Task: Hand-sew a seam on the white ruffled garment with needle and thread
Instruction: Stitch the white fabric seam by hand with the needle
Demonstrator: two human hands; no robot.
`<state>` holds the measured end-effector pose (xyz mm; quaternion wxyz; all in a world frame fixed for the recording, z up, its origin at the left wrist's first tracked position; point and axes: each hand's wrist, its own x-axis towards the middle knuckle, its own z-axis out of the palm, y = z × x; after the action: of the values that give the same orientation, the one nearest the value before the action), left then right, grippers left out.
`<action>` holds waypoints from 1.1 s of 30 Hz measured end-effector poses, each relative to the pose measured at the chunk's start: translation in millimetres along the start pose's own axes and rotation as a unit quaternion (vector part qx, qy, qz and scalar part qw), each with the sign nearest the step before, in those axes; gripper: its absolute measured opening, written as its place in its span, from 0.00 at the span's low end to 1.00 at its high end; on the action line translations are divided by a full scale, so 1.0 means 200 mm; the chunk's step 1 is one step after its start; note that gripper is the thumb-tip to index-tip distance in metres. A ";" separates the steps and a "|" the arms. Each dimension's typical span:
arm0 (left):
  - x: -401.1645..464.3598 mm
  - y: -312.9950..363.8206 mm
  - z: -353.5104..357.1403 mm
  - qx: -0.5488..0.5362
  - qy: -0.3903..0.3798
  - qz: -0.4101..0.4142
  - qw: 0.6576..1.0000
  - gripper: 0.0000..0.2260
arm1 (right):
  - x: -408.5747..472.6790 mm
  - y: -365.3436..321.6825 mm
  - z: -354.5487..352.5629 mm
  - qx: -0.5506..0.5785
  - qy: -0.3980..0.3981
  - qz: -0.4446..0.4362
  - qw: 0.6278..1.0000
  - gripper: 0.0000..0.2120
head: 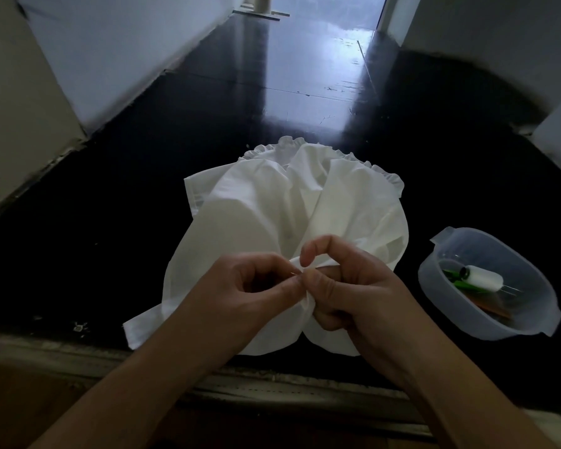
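Observation:
The white ruffled garment (272, 202) lies bunched on the dark floor, its frilled edge at the far side. My left hand (246, 293) pinches a thin needle (296, 274) between thumb and forefinger at the fold of cloth. My right hand (347, 286) grips a gathered fold of the garment beside the needle, forefinger curled above it. The thread is too fine to make out.
A translucent plastic tub (531, 328) stands on the floor at the right, holding a white thread spool (484, 278) and green-handled items. A pale ledge runs along the near edge under my forearms. White walls flank the glossy black floor on both sides.

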<state>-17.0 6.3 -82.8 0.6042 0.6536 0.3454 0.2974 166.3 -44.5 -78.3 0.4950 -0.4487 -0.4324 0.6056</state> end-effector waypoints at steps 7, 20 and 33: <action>0.01 0.00 -0.01 -0.109 0.025 -0.043 0.993 0.08 | -0.04 -0.03 -0.05 -0.023 0.030 -0.016 0.999 0.12; 0.02 -0.01 -0.01 -0.154 0.026 -0.070 0.985 0.08 | -0.03 0.00 -0.01 -0.092 0.078 -0.091 0.989 0.08; 0.04 -0.04 0.02 -0.031 0.033 -0.066 0.997 0.05 | -0.03 -0.01 0.05 -0.327 0.127 -0.173 0.920 0.09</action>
<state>-10.5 10.2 -90.5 0.6312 0.6001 0.3977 0.2888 158.3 -50.3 -73.2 0.4680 -0.5772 -0.6108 0.2734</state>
